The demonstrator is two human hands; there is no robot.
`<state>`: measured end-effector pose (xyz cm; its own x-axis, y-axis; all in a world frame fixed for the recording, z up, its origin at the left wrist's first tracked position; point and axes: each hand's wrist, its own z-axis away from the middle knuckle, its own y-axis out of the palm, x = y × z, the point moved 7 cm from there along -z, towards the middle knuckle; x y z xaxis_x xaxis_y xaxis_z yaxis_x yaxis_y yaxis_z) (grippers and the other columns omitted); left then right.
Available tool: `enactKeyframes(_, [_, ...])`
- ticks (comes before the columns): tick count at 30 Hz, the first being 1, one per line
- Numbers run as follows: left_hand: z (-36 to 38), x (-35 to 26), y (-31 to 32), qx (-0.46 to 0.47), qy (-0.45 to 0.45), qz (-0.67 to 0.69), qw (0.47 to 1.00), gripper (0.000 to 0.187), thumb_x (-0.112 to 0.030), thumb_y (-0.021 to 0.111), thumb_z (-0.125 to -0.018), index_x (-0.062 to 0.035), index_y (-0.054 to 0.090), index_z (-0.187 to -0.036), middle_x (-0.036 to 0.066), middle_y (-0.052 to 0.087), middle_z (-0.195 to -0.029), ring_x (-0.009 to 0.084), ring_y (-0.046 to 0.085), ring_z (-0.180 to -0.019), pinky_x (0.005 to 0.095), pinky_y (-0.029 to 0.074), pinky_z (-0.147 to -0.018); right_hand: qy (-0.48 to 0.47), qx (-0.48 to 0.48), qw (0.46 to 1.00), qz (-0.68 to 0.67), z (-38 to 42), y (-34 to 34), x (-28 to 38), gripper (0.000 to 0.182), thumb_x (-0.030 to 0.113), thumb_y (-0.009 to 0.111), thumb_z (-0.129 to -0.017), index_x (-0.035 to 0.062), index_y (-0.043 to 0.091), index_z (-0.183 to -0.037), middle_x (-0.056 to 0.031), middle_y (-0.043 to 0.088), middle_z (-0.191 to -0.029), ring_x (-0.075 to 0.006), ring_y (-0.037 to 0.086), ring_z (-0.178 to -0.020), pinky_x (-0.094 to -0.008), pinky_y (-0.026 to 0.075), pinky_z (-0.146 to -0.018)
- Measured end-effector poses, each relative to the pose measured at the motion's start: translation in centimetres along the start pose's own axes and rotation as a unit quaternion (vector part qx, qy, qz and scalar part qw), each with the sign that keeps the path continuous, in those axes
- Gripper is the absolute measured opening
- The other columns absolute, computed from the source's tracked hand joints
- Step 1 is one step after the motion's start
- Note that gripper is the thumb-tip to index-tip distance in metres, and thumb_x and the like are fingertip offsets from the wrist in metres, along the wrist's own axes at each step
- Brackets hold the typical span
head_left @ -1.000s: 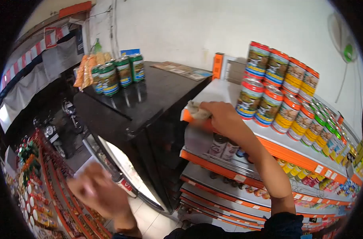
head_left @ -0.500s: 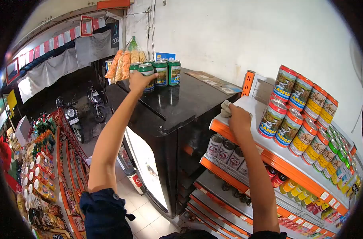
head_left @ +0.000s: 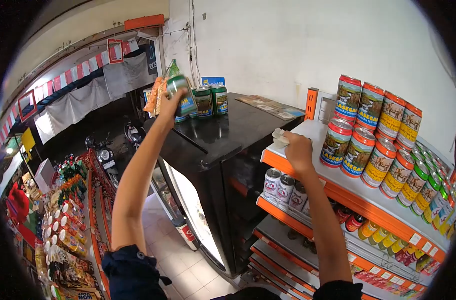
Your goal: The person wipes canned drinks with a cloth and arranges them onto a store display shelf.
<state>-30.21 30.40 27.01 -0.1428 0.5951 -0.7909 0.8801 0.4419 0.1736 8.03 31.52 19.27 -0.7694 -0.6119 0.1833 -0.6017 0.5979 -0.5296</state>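
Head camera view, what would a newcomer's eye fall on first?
Probably the bright stacked cans on the top shelf at right. Next, the left hand holding a tilted green can over the black fridge, left of centre. Then the right hand, with a pale cloth at that shelf's left end.

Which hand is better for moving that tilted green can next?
Probably the left hand: it holds the green can over the black fridge. The right hand is farther away, by the shelf, and holds a cloth.
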Motion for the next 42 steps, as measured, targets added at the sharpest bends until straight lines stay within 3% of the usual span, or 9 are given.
enactKeyframes(4, [6.6, -7.1, 4.4, 0.105, -0.102, 0.080, 0.986, 0.044, -0.037, 0.055, -0.074, -0.0042, 0.046, -0.102, 0.007, 0.053, -0.090, 0.0173, 0.055, -0.079, 0.0325, 0.048, -0.065, 0.021, 0.088, 0.986, -0.142, 0.7, -1.0, -0.2, 0.034, 0.000, 0.050, -0.064, 0.0121, 0.061, -0.094, -0.0136, 0.060, -0.086, -0.0299, 0.058, -0.077, -0.0370, 0.045, -0.069])
enactKeyframes(8, [15.5, -8.9, 8.8, 0.189, -0.142, 0.116, 0.965, 0.044, -0.033, 0.057, -0.074, -0.0036, 0.046, -0.104, 0.006, 0.054, -0.090, 0.0150, 0.054, -0.081, 0.0305, 0.046, -0.070, -0.055, -0.060, 0.940, -0.332, -0.3, -9.2, 7.9, 0.034, 0.001, 0.051, -0.068, 0.0082, 0.056, -0.101, -0.0135, 0.061, -0.087, -0.0254, 0.059, -0.083, -0.0291, 0.045, -0.071])
enactKeyframes(12, [20.7, -7.7, 10.8, 0.087, 0.032, 0.158, 0.983, 0.039, -0.021, 0.058, -0.076, -0.0013, 0.045, -0.105, 0.006, 0.053, -0.093, 0.0114, 0.051, -0.083, 0.0244, 0.041, -0.074, -0.095, -0.065, 0.848, -0.517, 1.0, -10.2, 13.4, 0.048, -0.010, 0.044, -0.068, 0.0076, 0.050, -0.112, -0.0151, 0.047, -0.117, -0.0270, 0.045, -0.109, -0.0301, 0.035, -0.090])
enactKeyframes(17, [24.2, -4.4, 9.7, 0.042, -0.065, 0.147, 0.986, 0.031, -0.022, 0.054, -0.079, -0.0011, 0.047, -0.101, 0.006, 0.054, -0.088, 0.0117, 0.053, -0.076, 0.0251, 0.043, -0.069, -0.175, 0.003, 0.907, -0.382, 10.1, -8.0, 12.6, 0.057, -0.016, 0.041, -0.064, 0.0075, 0.047, -0.115, -0.0157, 0.040, -0.124, -0.0280, 0.036, -0.118, -0.0353, 0.027, -0.097])
enactKeyframes(22, [29.8, -0.3, 12.8, 0.144, -0.279, 0.199, 0.928, 0.035, -0.027, 0.051, -0.081, -0.0008, 0.047, -0.103, 0.006, 0.055, -0.089, 0.0117, 0.055, -0.078, 0.0259, 0.046, -0.070, -0.054, 0.022, 0.834, -0.549, 7.0, -6.1, 8.8, 0.052, -0.016, 0.040, -0.064, 0.0038, 0.049, -0.112, -0.0182, 0.041, -0.122, -0.0277, 0.039, -0.115, -0.0339, 0.029, -0.096])
enactKeyframes(27, [30.7, -1.5, 13.7, 0.089, -0.285, 0.278, 0.913, 0.046, -0.041, 0.043, -0.081, -0.0039, 0.046, -0.107, 0.009, 0.057, -0.095, 0.0192, 0.056, -0.087, 0.0324, 0.044, -0.079, -0.171, 0.008, 0.932, -0.320, 11.2, -9.5, 9.3, 0.040, -0.002, 0.049, -0.069, 0.0119, 0.054, -0.105, -0.0139, 0.042, -0.123, -0.0317, 0.038, -0.115, -0.0407, 0.030, -0.094])
enactKeyframes(34, [32.9, -1.7, 14.9, 0.100, -0.271, 0.256, 0.922, 0.056, -0.051, 0.038, -0.081, -0.0053, 0.045, -0.113, 0.009, 0.054, -0.105, 0.0212, 0.053, -0.094, 0.0341, 0.041, -0.085, -0.217, -0.080, 0.920, -0.315, 14.2, -10.9, 7.0, 0.036, 0.009, 0.061, -0.068, 0.0181, 0.055, -0.103, -0.0093, 0.044, -0.123, -0.0321, 0.038, -0.115, -0.0423, 0.036, -0.089])
enactKeyframes(38, [33.0, -2.1, 17.1, 0.151, -0.362, 0.433, 0.812, 0.064, -0.059, 0.037, -0.078, -0.0054, 0.046, -0.111, 0.011, 0.054, -0.103, 0.0222, 0.053, -0.092, 0.0338, 0.042, -0.082, -0.188, -0.038, 0.936, -0.296, 14.7, -11.4, 8.3, 0.042, 0.006, 0.063, -0.065, 0.0152, 0.054, -0.105, -0.0091, 0.042, -0.125, -0.0320, 0.040, -0.114, -0.0406, 0.037, -0.087])
enactKeyframes(42, [31.3, -3.0, 16.5, 0.160, -0.183, 0.477, 0.845, 0.075, -0.066, 0.036, -0.074, -0.0004, 0.043, -0.109, 0.012, 0.051, -0.097, 0.0232, 0.051, -0.086, 0.0326, 0.043, -0.076, -0.129, -0.115, 0.896, -0.408, 19.6, -10.7, 8.7, 0.041, 0.003, 0.057, -0.072, 0.0118, 0.049, -0.111, -0.0124, 0.041, -0.125, -0.0272, 0.041, -0.113, -0.0374, 0.038, -0.087])
